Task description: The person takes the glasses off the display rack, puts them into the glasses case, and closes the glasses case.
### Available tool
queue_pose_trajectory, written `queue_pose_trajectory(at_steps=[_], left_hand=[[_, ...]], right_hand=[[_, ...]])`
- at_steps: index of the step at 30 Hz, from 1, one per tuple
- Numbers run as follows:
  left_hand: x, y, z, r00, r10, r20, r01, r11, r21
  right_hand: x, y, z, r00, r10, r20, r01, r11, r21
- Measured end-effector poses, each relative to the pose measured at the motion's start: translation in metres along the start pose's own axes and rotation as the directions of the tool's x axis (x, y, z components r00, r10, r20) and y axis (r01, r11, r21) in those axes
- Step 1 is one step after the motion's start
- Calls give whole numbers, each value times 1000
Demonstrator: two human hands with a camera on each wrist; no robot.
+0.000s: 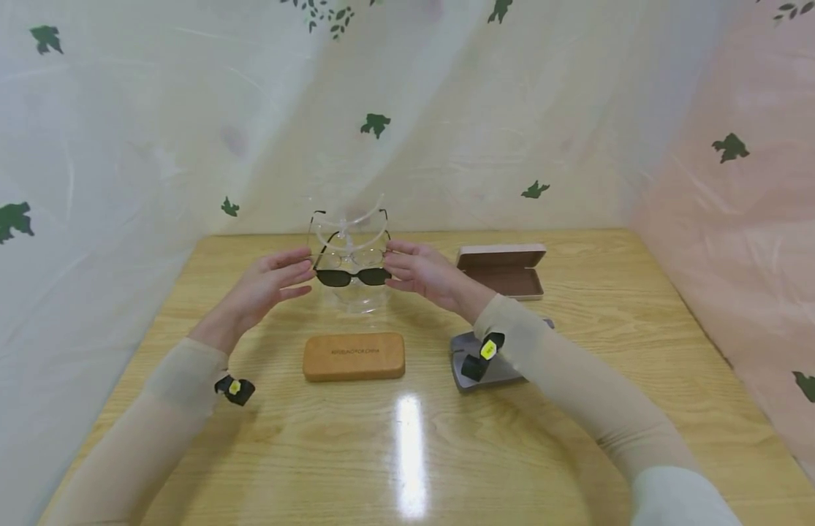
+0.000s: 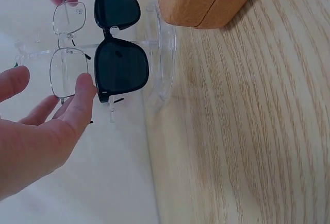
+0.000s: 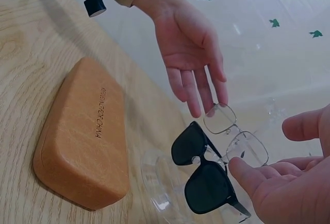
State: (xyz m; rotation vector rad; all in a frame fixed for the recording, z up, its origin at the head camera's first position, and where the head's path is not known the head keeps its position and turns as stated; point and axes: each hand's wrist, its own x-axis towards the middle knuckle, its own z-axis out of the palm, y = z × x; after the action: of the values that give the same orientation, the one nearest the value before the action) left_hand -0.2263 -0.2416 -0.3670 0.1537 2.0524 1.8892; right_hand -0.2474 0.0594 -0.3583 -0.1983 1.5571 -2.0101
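A clear display stand (image 1: 359, 308) holds two pairs of eyewear at the back of the table. Black sunglasses (image 1: 373, 277) rest on its lower tier, and thin wire-framed eyeglasses (image 2: 68, 18) sit just above them. My left hand (image 1: 265, 285) is at the left side of the eyeglasses, fingers extended and thumb apart, fingertips at the frame's edge. On the opposite side my right hand (image 1: 428, 275) mirrors it, with its fingertips at the frame. Neither thumb closes on the frame; whether the fingertips bear its weight is unclear.
An orange-brown glasses case (image 1: 354, 356) lies closed in front of the stand. To the right, a pinkish case (image 1: 501, 257) stands with its lid up. A grey case (image 1: 499, 371) lies partly under my right forearm. A patterned curtain (image 1: 433, 109) hangs behind the table.
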Motion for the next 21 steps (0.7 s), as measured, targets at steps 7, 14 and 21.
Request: queue_pose_trajectory(at_steps=[7, 14, 21], left_hand=[[-3, 5, 1, 1000, 15, 11, -15, 1000, 22], [-9, 13, 5, 1000, 29, 6, -30, 997, 77], [-22, 16, 10, 998, 56, 3, -56, 988, 145]], right_hand=[[-4, -2, -1, 999, -21, 24, 22, 999, -48], [-10, -4, -1, 999, -35, 41, 39, 995, -89], [-26, -4, -1, 995, -54, 87, 67, 985, -158]])
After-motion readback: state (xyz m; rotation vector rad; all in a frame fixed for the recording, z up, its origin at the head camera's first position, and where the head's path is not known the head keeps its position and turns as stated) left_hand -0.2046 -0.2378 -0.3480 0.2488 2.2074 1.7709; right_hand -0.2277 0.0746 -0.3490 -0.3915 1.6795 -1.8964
